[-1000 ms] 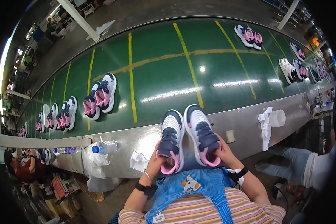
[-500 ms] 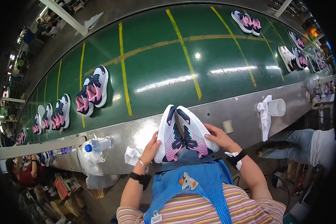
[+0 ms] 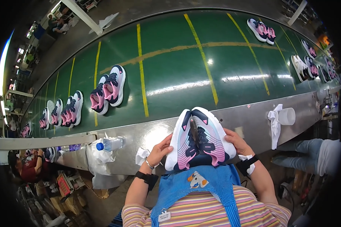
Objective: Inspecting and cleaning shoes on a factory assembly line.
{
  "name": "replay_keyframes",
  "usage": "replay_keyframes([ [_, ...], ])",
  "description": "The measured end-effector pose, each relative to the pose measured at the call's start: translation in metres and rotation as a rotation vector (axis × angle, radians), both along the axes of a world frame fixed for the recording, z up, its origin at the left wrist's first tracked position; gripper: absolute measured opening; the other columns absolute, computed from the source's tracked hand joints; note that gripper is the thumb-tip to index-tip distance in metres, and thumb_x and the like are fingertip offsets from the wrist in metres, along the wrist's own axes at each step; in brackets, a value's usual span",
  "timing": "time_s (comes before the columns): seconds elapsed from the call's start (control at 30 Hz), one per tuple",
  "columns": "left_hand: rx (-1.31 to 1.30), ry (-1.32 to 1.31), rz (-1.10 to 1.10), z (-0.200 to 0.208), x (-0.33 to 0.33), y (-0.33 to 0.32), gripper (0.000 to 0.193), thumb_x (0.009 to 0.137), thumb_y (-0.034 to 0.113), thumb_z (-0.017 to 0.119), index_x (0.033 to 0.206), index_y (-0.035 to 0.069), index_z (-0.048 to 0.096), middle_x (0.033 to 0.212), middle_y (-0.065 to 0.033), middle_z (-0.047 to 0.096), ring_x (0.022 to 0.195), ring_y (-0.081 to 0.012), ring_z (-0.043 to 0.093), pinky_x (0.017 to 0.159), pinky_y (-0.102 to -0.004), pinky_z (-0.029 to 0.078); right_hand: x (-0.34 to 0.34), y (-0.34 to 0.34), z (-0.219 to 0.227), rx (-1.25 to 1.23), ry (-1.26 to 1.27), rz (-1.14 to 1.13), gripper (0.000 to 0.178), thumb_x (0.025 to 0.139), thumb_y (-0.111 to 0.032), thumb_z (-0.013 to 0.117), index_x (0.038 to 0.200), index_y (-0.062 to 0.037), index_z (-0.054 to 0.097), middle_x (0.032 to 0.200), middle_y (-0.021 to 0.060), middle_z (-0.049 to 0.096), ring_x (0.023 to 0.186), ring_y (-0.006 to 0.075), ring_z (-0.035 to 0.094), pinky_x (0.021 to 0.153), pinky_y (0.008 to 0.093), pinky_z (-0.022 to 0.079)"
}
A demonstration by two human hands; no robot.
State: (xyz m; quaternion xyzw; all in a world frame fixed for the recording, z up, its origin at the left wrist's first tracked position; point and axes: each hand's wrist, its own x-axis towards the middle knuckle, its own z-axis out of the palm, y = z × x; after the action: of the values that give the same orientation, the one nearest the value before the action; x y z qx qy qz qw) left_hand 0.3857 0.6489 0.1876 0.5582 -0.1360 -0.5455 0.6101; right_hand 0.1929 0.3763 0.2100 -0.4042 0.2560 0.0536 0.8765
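Two matching sneakers are side by side in front of my chest, toes pointing away from me and meeting at the tips. They have thick white soles, navy laces and pink-to-pale-blue wavy lines on the sides. My left hand (image 3: 161, 152) is closed on the outer sole of the left sneaker (image 3: 184, 140). On the other side my right hand (image 3: 236, 142) grips the outer sole of the right sneaker (image 3: 211, 138). Both heels are close to my blue apron (image 3: 193, 191). Some of the fingers are hidden behind the soles.
Beyond the metal ledge (image 3: 238, 117), a green belt (image 3: 174, 64) with yellow lines carries a similar sneaker pair (image 3: 108, 90) and several more shoes. A capped bottle (image 3: 110, 144) and crumpled paper (image 3: 141, 156) lie left; a white cup (image 3: 287, 116) and cloth (image 3: 275, 126) sit right.
The sneakers look slightly larger and the right one has turned more upright, with both hands still on them. The whole view has shifted, so the belt and ledge appear farther right.
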Motion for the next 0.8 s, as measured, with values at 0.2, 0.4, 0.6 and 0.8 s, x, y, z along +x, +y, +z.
replay_keyframes([
  [0.2,-0.048,0.160,0.056,0.004,0.011,0.001,0.055,0.083,0.012,0.052,0.132,0.001,0.029,0.122,-0.0103,0.046,0.108,-0.0151,0.046,0.092,-0.0267,0.035,0.011,0.002,0.006,0.027,-0.004,-0.047,0.050,0.080,-0.018,0.054,0.122,0.0050,0.040,0.113,0.0126,0.052,0.100,0.0186,0.053,0.088,0.0285,0.042],
  [0.4,-0.082,0.272,0.104,0.014,0.017,0.003,0.054,0.086,0.016,0.048,0.131,-0.003,0.026,0.124,-0.0105,0.044,0.110,-0.0159,0.045,0.092,-0.0270,0.036,0.020,0.003,0.006,0.098,0.048,-0.072,0.049,0.082,-0.021,0.053,0.122,0.0046,0.040,0.111,0.0124,0.053,0.098,0.0189,0.054,0.086,0.0284,0.042],
  [0.6,0.020,0.236,0.213,0.022,0.018,-0.006,0.050,0.088,0.020,0.047,0.129,-0.002,0.032,0.121,-0.0100,0.047,0.106,-0.0154,0.048,0.089,-0.0264,0.039,0.033,0.010,0.021,0.008,0.096,-0.119,0.048,0.083,-0.021,0.052,0.121,0.0050,0.041,0.110,0.0128,0.054,0.096,0.0186,0.054,0.085,0.0283,0.042],
  [0.8,-0.049,0.255,0.310,0.025,0.025,-0.010,0.046,0.088,0.019,0.047,0.128,-0.002,0.035,0.118,-0.0090,0.049,0.103,-0.0143,0.050,0.087,-0.0257,0.040,0.044,0.018,0.018,-0.043,0.061,-0.193,0.042,0.086,-0.019,0.049,0.119,0.0055,0.042,0.106,0.0120,0.055,0.092,0.0167,0.056,0.081,0.0268,0.044],
])
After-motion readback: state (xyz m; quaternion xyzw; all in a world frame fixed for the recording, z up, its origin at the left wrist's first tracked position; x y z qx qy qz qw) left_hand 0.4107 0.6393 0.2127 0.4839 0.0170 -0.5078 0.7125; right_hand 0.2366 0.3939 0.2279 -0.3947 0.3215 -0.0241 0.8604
